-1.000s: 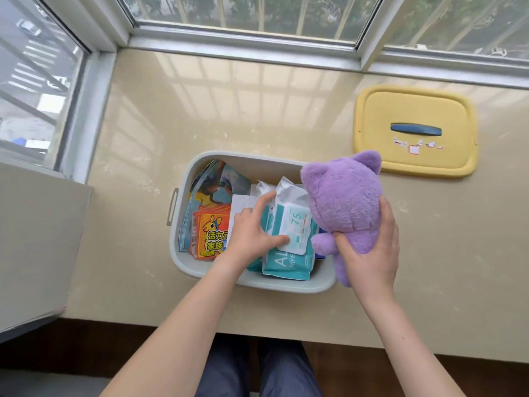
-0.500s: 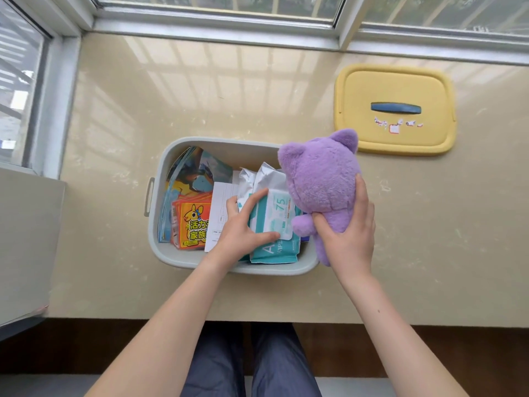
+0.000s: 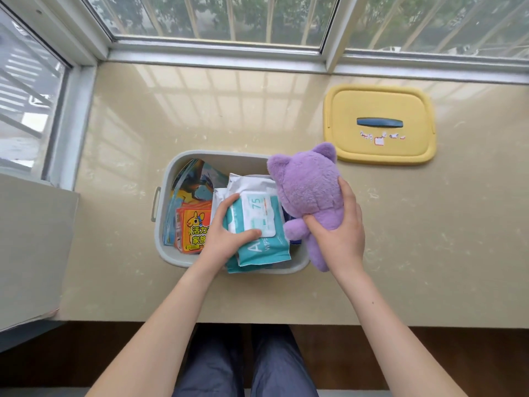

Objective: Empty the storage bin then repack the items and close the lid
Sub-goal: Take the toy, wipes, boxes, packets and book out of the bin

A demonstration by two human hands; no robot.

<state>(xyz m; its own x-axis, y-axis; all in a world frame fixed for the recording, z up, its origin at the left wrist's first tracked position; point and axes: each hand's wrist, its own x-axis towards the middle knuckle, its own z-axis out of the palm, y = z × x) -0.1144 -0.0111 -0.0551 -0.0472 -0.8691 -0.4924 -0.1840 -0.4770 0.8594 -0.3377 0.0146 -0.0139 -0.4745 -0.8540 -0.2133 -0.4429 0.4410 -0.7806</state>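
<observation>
A grey storage bin (image 3: 169, 179) sits on the beige sill in front of me. My left hand (image 3: 226, 233) grips a teal and white pack of wipes (image 3: 263, 242) that is tilted up over the bin's near rim, thumb on its white flap. More wipe packs lie beneath it. My right hand (image 3: 340, 233) holds a purple plush toy (image 3: 309, 193) by its body at the bin's right end, its head over the rim. An orange snack packet (image 3: 193, 230) and colourful booklets (image 3: 197, 179) stand at the bin's left side.
The bin's yellow lid (image 3: 378, 101) with a dark blue handle lies flat on the sill to the back right. Window frames (image 3: 217, 54) run along the back and left. The sill's front edge is just before my knees.
The wipe pack in my left hand has risen and tipped over the bin's near rim. The plush toy stays in my right hand at the bin's right end. The camera view shifted.
</observation>
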